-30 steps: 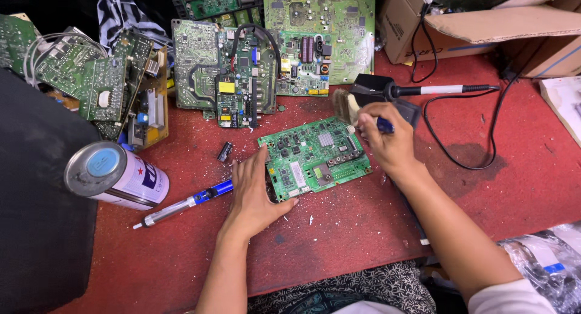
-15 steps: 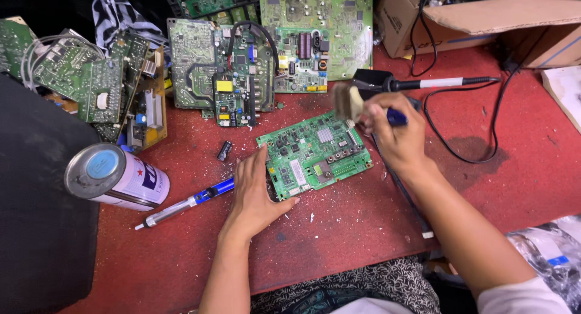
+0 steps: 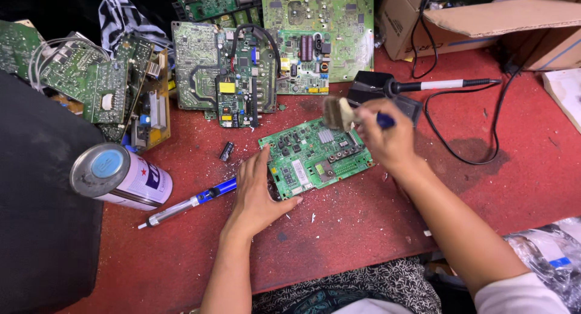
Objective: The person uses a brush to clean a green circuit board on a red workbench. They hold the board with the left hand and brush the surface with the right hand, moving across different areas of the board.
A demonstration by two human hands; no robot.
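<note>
A small green circuit board (image 3: 315, 157) lies on the red table cover (image 3: 363, 229). My left hand (image 3: 257, 193) rests flat on the cover, thumb and fingers pressing the board's near-left corner. My right hand (image 3: 387, 141) grips a blue-handled brush (image 3: 342, 114); its pale bristles hover, blurred, just above the board's far edge. A blue and silver desoldering pump (image 3: 187, 202) lies left of my left hand.
A spray can (image 3: 118, 176) lies on its side at left beside a black block (image 3: 36, 217). Several larger circuit boards (image 3: 242, 66) are piled at the back. A soldering iron (image 3: 442, 84) rests on its black stand, cable looping right. Cardboard boxes (image 3: 484, 17) stand back right.
My right hand has lifted the brush from the board's right edge and swung it left, above the far edge. My left hand stays on the board.
</note>
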